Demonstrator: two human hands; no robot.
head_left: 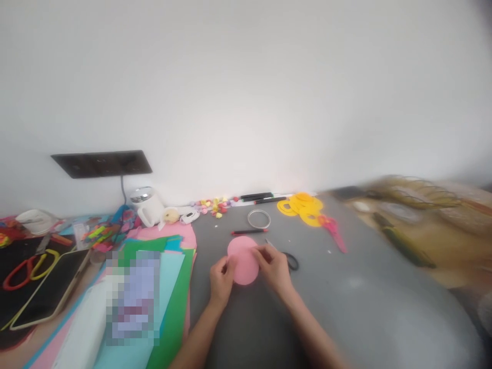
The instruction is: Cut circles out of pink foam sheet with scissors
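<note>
Two overlapping round pieces of pink paper (246, 269), or one folded piece, are held just above the grey tabletop; I cannot tell which. My left hand (222, 281) pinches the left edge between thumb and fingers. At the upper right edge, my right hand (273, 264) pinches the paper too. Partly hidden behind my right hand lies a pair of scissors with black handles (292, 261). A red-and-black pen (249, 232) lies just beyond the paper, and a silver ring (259, 219) rests behind the pen.
Yellow paper rings (307, 207) and pink scissors (335, 233) lie at the back right. Dark markers (257, 197) and small colored pompoms (215, 206) line the wall. Colored paper sheets (177, 297), a phone (49, 289) and red-and-yellow-handled scissors (31, 269) are on the left.
</note>
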